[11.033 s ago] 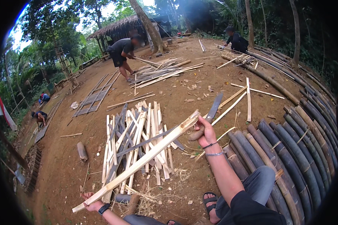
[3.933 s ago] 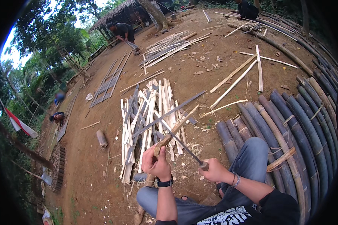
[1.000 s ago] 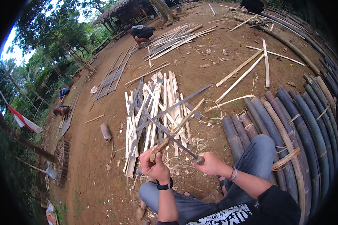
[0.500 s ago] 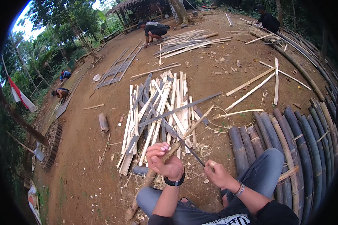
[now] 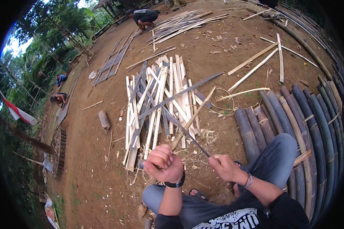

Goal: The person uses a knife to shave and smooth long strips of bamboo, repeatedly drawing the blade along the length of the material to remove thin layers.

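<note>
My right hand is closed around the near end of a thin dark bamboo strip, which slants up and left. That strip crosses a pale brown stick, whose lower part runs behind my left hand. The left hand's fingers are curled in toward the palm, and whatever they hold is hidden. Just ahead of both hands, a loose pile of split bamboo strips, some pale and some dark grey, lies on the dirt. Another long dark strip lies slantwise across the pile.
Thick dark bamboo poles lie side by side close on my right. A short bamboo piece lies left of the pile. A slatted bamboo frame and more strips lie farther off, where a person crouches. Shavings litter the dirt.
The view has tipped downward, so the surroundings sit higher. My left hand's fingers have curled further inward. The right hand keeps hold of the dark strip.
</note>
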`<state>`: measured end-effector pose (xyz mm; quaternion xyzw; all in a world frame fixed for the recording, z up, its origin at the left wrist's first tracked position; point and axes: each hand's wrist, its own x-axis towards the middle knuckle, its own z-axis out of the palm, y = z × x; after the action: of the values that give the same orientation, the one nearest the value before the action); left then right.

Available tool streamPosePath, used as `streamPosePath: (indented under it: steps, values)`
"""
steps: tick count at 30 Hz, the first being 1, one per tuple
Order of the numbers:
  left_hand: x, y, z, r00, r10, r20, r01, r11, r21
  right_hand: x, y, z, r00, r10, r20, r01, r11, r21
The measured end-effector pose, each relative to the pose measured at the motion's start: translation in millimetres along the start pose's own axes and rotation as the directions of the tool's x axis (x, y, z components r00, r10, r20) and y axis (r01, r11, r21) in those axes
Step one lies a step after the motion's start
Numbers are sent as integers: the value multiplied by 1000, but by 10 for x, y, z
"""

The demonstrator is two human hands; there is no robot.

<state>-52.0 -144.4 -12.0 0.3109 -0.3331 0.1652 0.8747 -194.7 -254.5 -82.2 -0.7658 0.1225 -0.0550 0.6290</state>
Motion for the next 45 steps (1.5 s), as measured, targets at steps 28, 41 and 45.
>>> streamPosePath:
  steps: [28, 41, 45]
  values:
    - [-96, 767, 508, 949, 316, 11, -315, 939, 139, 1560, -144, -787, 953, 286, -100, -192, 825, 531]
    - [-1061, 328, 571, 599, 244, 763, -396, 918, 16, 1620, -227, -1188, 952, 273, -141, -88, 680, 728]
    - [-1054, 238, 403, 252, 55, 966, -454, 888, 68, 1640, -236, -1217, 953, 202, -228, -13, 774, 633]
